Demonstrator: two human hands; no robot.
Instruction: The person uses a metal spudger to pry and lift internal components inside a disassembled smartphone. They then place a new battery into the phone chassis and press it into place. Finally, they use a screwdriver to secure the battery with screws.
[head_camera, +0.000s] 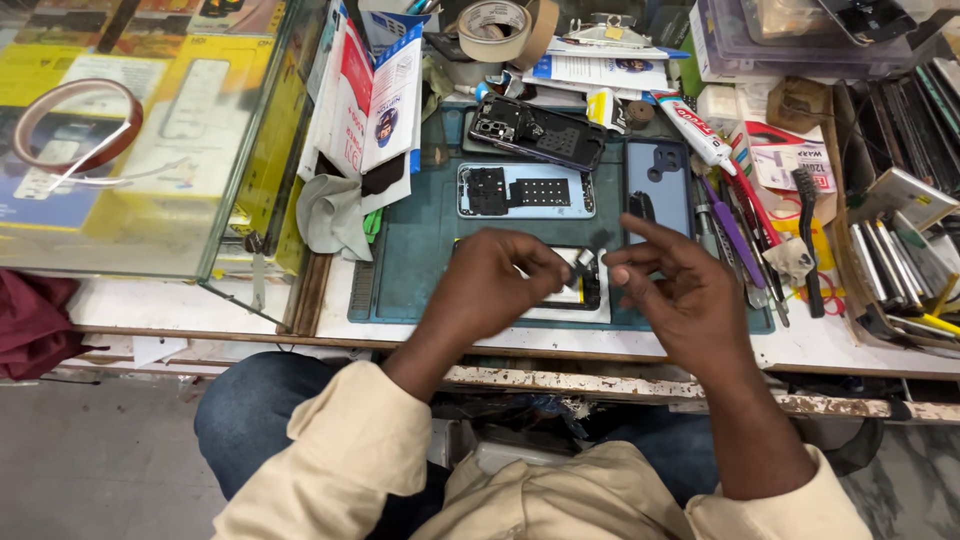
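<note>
Cream sleeves (330, 450) nearest; both hands' grip unclear above teal mat (420, 250), cluttered bench (200, 305).

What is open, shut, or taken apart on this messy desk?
Dark phone: back off, insides showing.
Blue phone: opened, lying flat.
Blue back cover: off, lying flat.
White phone: opened, under both hands.
Left hand: pinching a small part.
Right hand: fingers curled, forefinger out.
Tube: capped, lying down.

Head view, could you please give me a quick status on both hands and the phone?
Left hand pinching a small metal part over the opened phone. Right hand beside it, fingers loose, holding nothing visible. Hands partly hide the phone.
</note>
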